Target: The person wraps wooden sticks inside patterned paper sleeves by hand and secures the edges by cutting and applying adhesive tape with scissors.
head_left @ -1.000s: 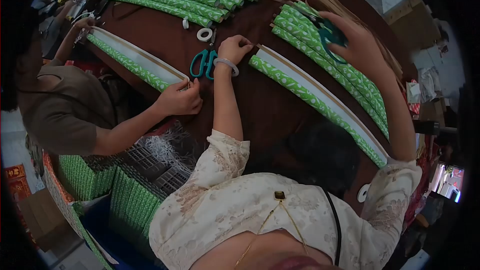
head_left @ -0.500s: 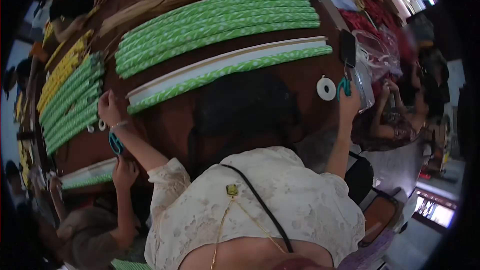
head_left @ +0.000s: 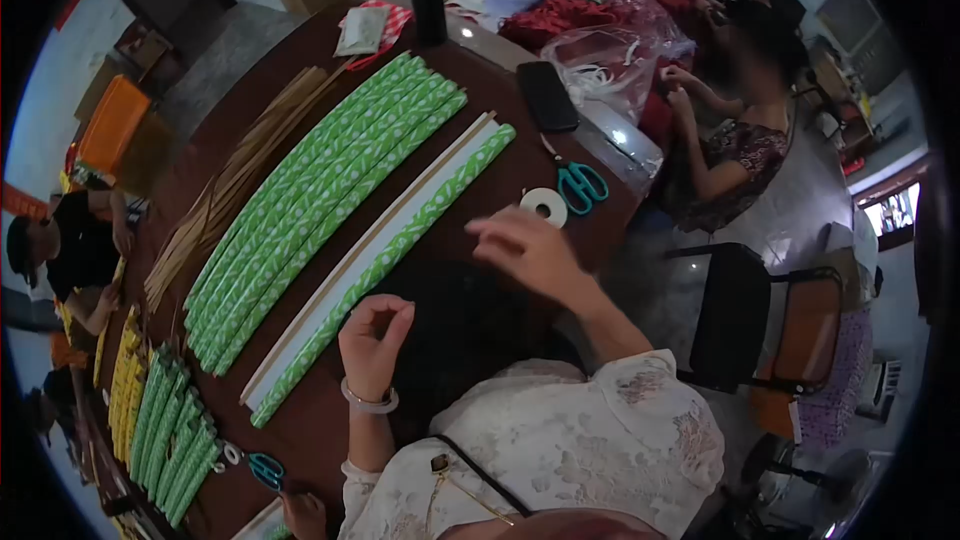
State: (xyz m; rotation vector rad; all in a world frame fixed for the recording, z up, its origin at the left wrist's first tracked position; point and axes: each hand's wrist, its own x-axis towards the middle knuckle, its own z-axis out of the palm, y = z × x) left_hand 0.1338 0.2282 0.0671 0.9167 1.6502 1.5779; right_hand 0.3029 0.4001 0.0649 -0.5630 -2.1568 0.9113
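Observation:
My left hand (head_left: 375, 340), with a bracelet at its wrist, is closed with thumb and fingertips together, beside the lower half of a partly rolled green patterned sheet (head_left: 400, 240). Whether anything small is in that pinch is hidden. The sheet lies diagonally on the dark table (head_left: 305, 430), a brown strip along its white inside. My right hand (head_left: 525, 250) hovers over the table with fingers apart and nothing in them. Just beyond it are a white tape roll (head_left: 543, 206) and teal-handled scissors (head_left: 582, 186).
Green rolls (head_left: 320, 200) lie side by side past the sheet, with brown strips (head_left: 235, 180) behind. A phone (head_left: 548, 97) and black bottle (head_left: 426, 0) stand farther back. A co-worker's hand (head_left: 303, 514) is near other scissors (head_left: 266, 470); another person (head_left: 745, 130) sits right.
The view has turned toward the right side of the table. My right hand has let go of the scissors, which now lie by the tape roll, and has moved back toward the sheet.

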